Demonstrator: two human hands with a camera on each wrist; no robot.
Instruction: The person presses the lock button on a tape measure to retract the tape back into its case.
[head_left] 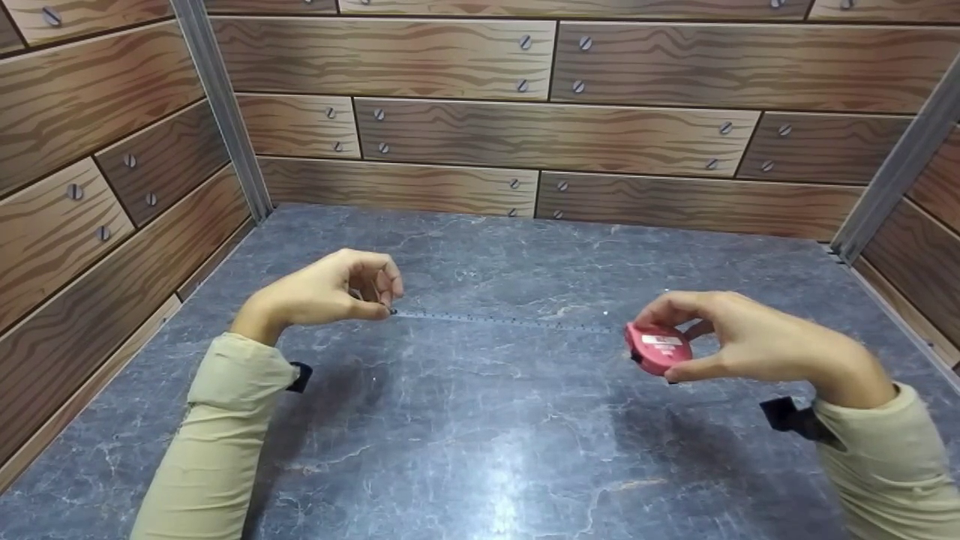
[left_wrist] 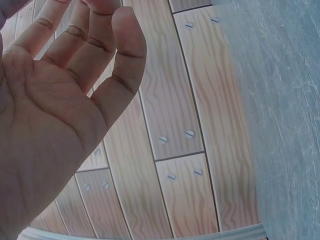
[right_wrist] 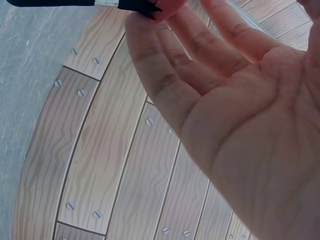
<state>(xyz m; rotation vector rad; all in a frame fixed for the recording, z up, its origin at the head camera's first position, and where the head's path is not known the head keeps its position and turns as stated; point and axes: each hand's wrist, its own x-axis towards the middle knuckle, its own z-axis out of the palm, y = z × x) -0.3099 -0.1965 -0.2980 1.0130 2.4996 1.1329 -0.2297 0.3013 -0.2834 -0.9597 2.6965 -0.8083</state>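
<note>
A grey, marble-patterned bench [head_left: 480, 450] was enclosed at its rear and side edges by walls of printed wood-plank panelling [head_left: 555, 135], joined at the rear corners by pale metal posts [head_left: 221, 105]. Both forearms, in beige sleeves [head_left: 217, 435], were raised above the middle of the bench, so that nothing held was resting on its surface.

The right hand [head_left: 750, 345] was held toward the right edge, with thumb and fingers [head_left: 675, 304] curled around a red tape measure case [head_left: 658, 349]; the case was gripped at its rim, which left the white label on its face exposed. The left hand [head_left: 330, 292] was held toward the left edge, its fingers [head_left: 382, 281] bent and pinched, by appearance, on the end tab of the tape blade [head_left: 510, 321].

The thin blade was drawn out between the two hands, roughly parallel to the rear edge. It ran straight, with little sag, which is judged to follow from the hands being held well apart at the same height.

In the left wrist view only the palm [left_wrist: 45, 140] and panelling were shown. In the right wrist view a trace of red case [right_wrist: 167, 7] was seen at the fingertips.
</note>
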